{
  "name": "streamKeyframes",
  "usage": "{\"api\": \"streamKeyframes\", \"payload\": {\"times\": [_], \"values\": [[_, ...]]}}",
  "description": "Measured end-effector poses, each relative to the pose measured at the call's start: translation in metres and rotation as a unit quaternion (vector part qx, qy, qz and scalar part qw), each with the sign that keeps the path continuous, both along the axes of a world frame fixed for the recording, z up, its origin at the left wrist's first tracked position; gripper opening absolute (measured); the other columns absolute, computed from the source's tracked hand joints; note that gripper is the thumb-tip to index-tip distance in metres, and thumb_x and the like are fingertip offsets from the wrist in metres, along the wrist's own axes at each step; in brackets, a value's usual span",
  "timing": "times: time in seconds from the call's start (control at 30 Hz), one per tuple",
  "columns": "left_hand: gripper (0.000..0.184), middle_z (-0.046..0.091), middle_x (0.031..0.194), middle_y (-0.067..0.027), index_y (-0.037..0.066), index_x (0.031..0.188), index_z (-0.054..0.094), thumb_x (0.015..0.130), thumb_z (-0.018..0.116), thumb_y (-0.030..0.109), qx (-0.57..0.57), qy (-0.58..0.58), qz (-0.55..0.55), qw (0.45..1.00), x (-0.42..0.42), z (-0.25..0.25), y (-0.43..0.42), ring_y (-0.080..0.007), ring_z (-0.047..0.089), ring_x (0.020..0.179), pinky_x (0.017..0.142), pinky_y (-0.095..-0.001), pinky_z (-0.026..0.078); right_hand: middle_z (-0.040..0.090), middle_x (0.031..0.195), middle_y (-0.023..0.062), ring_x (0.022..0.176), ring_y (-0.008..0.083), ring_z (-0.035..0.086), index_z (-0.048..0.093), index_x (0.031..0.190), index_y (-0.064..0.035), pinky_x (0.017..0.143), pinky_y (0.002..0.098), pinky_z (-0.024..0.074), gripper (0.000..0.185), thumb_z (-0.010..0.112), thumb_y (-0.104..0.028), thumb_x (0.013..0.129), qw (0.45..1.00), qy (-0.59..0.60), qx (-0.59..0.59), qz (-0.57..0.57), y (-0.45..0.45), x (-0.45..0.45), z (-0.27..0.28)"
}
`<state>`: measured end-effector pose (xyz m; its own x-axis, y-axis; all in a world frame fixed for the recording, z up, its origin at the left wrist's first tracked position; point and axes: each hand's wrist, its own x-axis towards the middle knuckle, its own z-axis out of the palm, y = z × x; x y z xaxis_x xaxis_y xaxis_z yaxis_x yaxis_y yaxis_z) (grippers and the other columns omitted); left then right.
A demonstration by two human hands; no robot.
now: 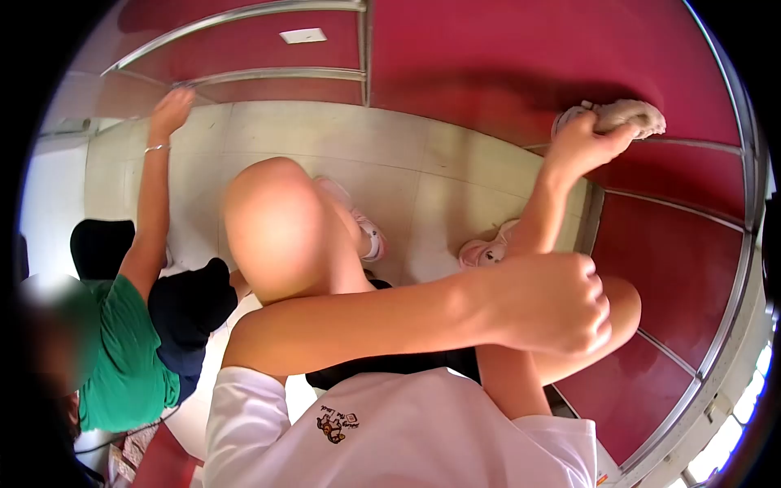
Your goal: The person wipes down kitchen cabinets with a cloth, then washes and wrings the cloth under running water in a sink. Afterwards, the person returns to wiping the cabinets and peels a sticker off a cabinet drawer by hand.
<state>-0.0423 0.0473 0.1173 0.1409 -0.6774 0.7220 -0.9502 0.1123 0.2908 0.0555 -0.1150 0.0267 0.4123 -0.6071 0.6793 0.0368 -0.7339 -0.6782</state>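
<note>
My right hand [587,148], partly curled, grips a greyish cloth [633,119] against the red panel [521,57]. A metal strip [700,145] edges the panel, running rightward from this hand; pale floor tiles [366,134] spread to its left. My left hand [561,302], nearer my body, forms a fist, contents hidden.
</note>
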Motion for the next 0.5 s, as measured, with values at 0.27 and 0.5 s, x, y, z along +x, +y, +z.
{"api": "streamKeyframes", "payload": {"times": [0.27,0.5], "values": [[0.022,0.039,0.053,0.0054,0.01,0.057,0.048,0.063,0.069,0.01,-0.095,-0.007,0.05,0.994,-0.012,-0.006,-0.011,-0.0111,0.041,0.049,0.046,-0.0262,0.032,0.032,0.129,0.0294,0.116,0.0419,0.04,0.022,0.132,0.0146,0.104,0.0506,0.0319,0.063,0.051,0.008,0.077,0.964,0.148,0.193,0.102,0.155,0.037,-0.16],[0.018,0.044,0.052,0.0024,0.009,0.062,0.05,0.065,0.068,0.01,-0.09,0.033,0.096,0.991,0.026,-0.015,0.001,-0.0124,0.048,0.05,0.046,-0.0263,0.037,0.048,0.116,0.0125,0.101,0.0257,0.052,0.042,0.113,-0.0016,0.082,0.0466,0.0499,0.034,0.048,0.005,0.08,0.624,0.16,0.749,0.155,0.176,0.073,-0.184]]}}
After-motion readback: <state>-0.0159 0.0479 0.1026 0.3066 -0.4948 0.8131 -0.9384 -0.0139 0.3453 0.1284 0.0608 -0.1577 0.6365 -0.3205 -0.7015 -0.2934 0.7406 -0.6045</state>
